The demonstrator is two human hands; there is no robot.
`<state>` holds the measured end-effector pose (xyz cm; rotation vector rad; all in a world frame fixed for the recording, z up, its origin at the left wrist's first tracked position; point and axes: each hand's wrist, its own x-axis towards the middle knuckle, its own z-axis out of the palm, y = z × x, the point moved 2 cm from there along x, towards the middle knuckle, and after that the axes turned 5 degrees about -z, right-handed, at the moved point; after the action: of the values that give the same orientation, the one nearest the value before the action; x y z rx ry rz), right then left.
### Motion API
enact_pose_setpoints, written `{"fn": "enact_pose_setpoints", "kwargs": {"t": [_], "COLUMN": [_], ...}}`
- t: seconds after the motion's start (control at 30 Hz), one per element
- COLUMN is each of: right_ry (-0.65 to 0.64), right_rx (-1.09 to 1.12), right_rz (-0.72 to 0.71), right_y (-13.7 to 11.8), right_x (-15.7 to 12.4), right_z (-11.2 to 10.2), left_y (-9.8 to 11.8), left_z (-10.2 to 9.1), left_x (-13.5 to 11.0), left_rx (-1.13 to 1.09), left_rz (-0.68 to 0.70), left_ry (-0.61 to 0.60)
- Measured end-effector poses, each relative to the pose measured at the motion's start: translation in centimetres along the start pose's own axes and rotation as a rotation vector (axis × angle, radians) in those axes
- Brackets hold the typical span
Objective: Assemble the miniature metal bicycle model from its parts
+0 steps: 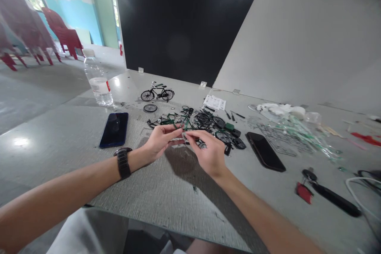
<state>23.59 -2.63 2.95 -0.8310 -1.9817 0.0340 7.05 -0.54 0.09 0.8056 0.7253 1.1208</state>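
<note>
My left hand point(163, 139) and my right hand point(208, 149) meet near the middle of the table, fingertips almost touching. Both are closed in a pinch around something small, too small and too hidden to name. Right behind the fingers lies a pile of model bicycle parts point(205, 118), with green frames, black wheels and dark pieces. A built black model bicycle point(157, 93) stands upright beyond the pile. Just in front of it a loose spoked wheel point(150, 108) lies flat.
A blue phone point(114, 130) and a water bottle point(99, 83) are at left. To the right lie a black phone point(264, 151), clear plastic scraps point(306, 131) and keys with a black handle point(336, 199). A printed sheet point(214, 102) and small tools point(230, 115) sit behind the pile.
</note>
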Motion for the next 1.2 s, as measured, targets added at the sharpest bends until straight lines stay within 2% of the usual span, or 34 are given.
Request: {"fn": "enact_pose_setpoints", "kwargs": {"t": [0.17,0.37,0.7,0.97,1.2], "right_ry": [-0.061,-0.051,-0.074,-0.091,-0.078], "right_rx": [0.006,0.008,0.010,0.007,0.071], "right_rz": [0.014,0.082,0.050,0.022,0.093], "right_y": [0.14,0.57,0.47,0.13,0.06], "right_x": [-0.09,-0.44,-0.30,-0.14,-0.17], "right_z": [0.29,0.41,0.45,0.30,0.28], "left_y": [-0.20,-0.20,-0.32,-0.39,-0.58], "left_z": [-0.09,-0.06,-0.16,-0.12,-0.40], "left_x": [0.07,0.07,0.24,0.36,0.59], "left_rx": [0.028,0.027,0.011,0.034,0.162], "left_rz": [0.024,0.018,0.025,0.098,0.156], "left_ry": [-0.041,-0.011,0.003,0.070,0.113]}}
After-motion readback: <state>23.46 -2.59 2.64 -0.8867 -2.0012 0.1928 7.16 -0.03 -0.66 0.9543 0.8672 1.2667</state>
